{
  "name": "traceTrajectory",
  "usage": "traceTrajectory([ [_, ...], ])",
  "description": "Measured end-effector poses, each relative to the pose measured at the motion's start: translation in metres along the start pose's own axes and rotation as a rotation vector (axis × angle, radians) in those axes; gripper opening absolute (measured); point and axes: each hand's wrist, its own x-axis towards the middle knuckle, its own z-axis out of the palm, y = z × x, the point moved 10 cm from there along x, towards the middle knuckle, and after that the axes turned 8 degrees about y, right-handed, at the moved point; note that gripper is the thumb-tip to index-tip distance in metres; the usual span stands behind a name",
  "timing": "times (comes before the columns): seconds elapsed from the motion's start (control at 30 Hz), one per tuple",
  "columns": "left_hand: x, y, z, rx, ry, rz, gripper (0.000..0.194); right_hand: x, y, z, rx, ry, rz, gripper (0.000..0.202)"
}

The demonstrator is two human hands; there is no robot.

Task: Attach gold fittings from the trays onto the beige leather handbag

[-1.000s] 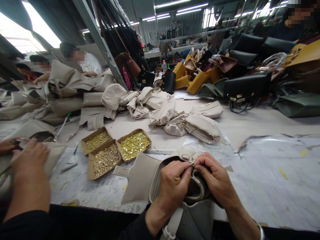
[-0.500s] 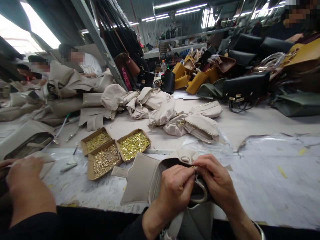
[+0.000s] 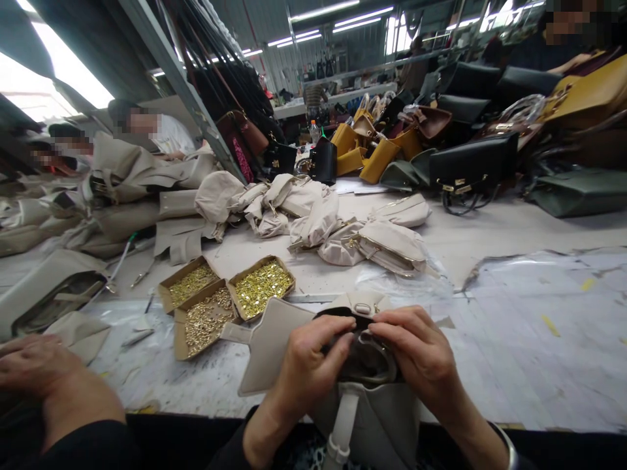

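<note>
A light beige bag (image 3: 377, 418) lies at the table's front edge, its dark mouth facing up and its flap (image 3: 274, 339) spread out to the left. My left hand (image 3: 316, 356) pinches the dark inner edge at the bag's mouth. Close beside it, my right hand (image 3: 421, 346) has thumb and fingertips closed on the same edge, right of the opening. An oval metal fitting (image 3: 362, 307) shows on the beige panel behind my fingers. A strap with a buckle (image 3: 343, 424) hangs down the bag's front. Whether a small part sits between my fingertips is hidden.
Cardboard trays of gold-coloured small parts (image 3: 262, 287) stand left of the bag. Beige pouches (image 3: 313, 215) are heaped behind. A co-worker's hand (image 3: 39, 365) is at the lower left. Yellow, black and green bags (image 3: 470, 163) are piled at the back right.
My left hand has moved a little left and up, away from my right fingertips, and its fingers are less bunched. More of the bag's opening and front shows. The co-worker's hand has moved lower.
</note>
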Motion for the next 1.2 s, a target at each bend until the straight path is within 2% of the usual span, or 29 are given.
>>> traceTrajectory([
  [0.1,0.014,-0.010,-0.034,-0.004,0.042,-0.077,0.021,-0.004,-0.016,0.004,-0.028,-0.076,-0.170,0.032],
  [0.17,0.024,-0.022,-0.045,-0.049,0.033,-0.144,0.026,-0.007,-0.024,0.010,-0.023,-0.157,-0.258,0.031],
  [0.2,0.028,-0.028,-0.045,-0.064,0.005,-0.156,0.030,-0.009,-0.027,0.013,-0.018,-0.204,-0.286,0.030],
  [0.3,0.032,-0.045,-0.023,-0.065,-0.176,-0.134,0.048,-0.012,-0.031,0.022,-0.009,-0.310,-0.329,0.026],
  [0.37,0.026,-0.059,0.000,-0.025,-0.333,-0.117,0.064,-0.011,-0.032,0.025,0.008,-0.332,-0.328,0.026],
  [0.43,0.022,-0.069,0.015,0.033,-0.434,-0.103,0.074,-0.010,-0.031,0.026,0.041,-0.332,-0.308,0.029],
  [0.5,0.025,-0.068,0.022,0.087,-0.481,-0.073,0.081,-0.009,-0.029,0.026,0.070,-0.307,-0.289,0.032],
  [0.57,0.032,-0.056,0.028,0.129,-0.526,-0.004,0.086,-0.008,-0.026,0.023,0.085,-0.250,-0.276,0.034],
  [0.63,0.039,-0.036,0.037,0.167,-0.590,0.116,0.079,-0.006,-0.022,0.018,0.091,-0.184,-0.254,0.034],
  [0.7,0.047,-0.018,0.046,0.154,-0.623,0.220,0.062,-0.006,-0.018,0.013,0.107,-0.147,-0.231,0.034],
  [0.8,0.055,-0.007,0.058,0.007,-0.654,0.271,0.042,-0.007,-0.015,0.009,0.143,-0.118,-0.226,0.036],
  [0.9,0.056,-0.011,0.068,-0.110,-0.725,0.268,0.032,-0.009,-0.011,0.004,0.161,-0.062,-0.229,0.039],
  [0.97,0.055,-0.017,0.070,-0.115,-0.730,0.257,0.030,-0.011,-0.006,0.002,0.157,-0.031,-0.223,0.040],
  [1.13,0.057,-0.026,0.064,0.051,-0.584,0.147,0.024,-0.001,0.000,-0.004,0.114,0.013,-0.199,0.028],
  [1.2,0.059,-0.028,0.061,0.128,-0.521,0.059,0.019,0.010,-0.009,0.000,0.013,-0.062,-0.207,0.022],
])
